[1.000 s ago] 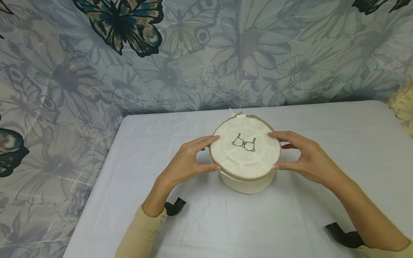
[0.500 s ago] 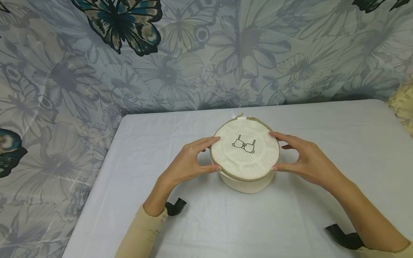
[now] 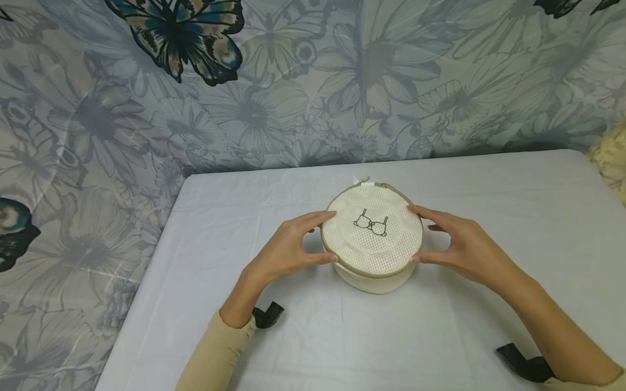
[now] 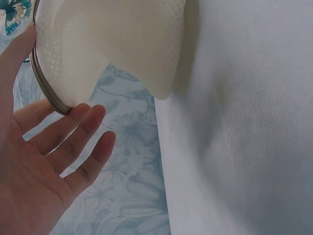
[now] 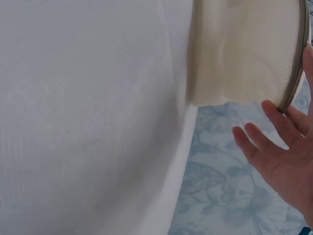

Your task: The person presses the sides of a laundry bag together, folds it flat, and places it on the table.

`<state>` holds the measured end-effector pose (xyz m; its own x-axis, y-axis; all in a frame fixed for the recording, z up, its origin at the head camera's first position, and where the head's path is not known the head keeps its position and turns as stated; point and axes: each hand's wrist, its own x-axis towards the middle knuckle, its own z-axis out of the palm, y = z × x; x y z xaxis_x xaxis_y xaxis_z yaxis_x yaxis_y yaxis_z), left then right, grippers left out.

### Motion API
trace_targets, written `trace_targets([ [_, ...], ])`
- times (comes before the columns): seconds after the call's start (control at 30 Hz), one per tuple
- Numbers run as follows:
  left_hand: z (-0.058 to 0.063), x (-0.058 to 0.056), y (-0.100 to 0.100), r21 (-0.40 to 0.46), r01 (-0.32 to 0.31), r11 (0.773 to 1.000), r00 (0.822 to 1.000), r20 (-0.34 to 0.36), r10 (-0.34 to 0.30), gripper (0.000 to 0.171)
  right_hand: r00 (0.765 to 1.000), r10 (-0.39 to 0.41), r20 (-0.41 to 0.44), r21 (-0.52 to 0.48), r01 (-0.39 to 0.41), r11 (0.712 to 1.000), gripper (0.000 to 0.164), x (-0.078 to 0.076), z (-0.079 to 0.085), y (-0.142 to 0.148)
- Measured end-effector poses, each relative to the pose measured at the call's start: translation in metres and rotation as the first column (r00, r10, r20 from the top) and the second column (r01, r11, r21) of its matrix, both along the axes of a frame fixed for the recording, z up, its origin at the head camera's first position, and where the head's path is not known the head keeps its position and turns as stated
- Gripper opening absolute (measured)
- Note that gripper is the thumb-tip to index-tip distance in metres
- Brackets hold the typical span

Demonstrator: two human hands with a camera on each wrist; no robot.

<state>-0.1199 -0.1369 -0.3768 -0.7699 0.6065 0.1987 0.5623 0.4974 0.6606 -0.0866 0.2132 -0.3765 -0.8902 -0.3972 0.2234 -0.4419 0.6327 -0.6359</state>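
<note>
A round cream mesh bra wash bag [image 3: 374, 250] stands on the white-covered table, a dark bra outline printed on its top. A brownish zipper [image 4: 46, 90] runs round the top edge, with its pull at the far side. My left hand [image 3: 288, 244] pinches the left rim, thumb near the front and fingertips on the top. Opposite it, my right hand [image 3: 457, 239] pinches the right rim in the same way. In both wrist views the mesh side wall [image 5: 239, 58] hangs below the zipper, and the lower fingers are spread off the mesh.
The white tablecloth [image 3: 303, 347] covers the table, whose back edge meets a grey-blue flower and butterfly backdrop [image 3: 293, 98]. Something pale yellow and ruffled [image 3: 611, 157] stands at the far right. Black wrist mounts [image 3: 268, 315] show at both wrists.
The bag's top has sunk slightly, its far edge coming a little nearer. Both hands have moved down slightly with the rim, keeping their hold.
</note>
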Motion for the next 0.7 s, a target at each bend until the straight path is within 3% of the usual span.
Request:
trace_targets([
  [0.7, -0.009, -0.001, 0.003, -0.054, -0.003, 0.999, 0.999, 0.044, 0.005, 0.083, 0.996, 0.050, 0.073, -0.061, -0.046, 0.997, 0.092, -0.003, -0.015, -0.001],
])
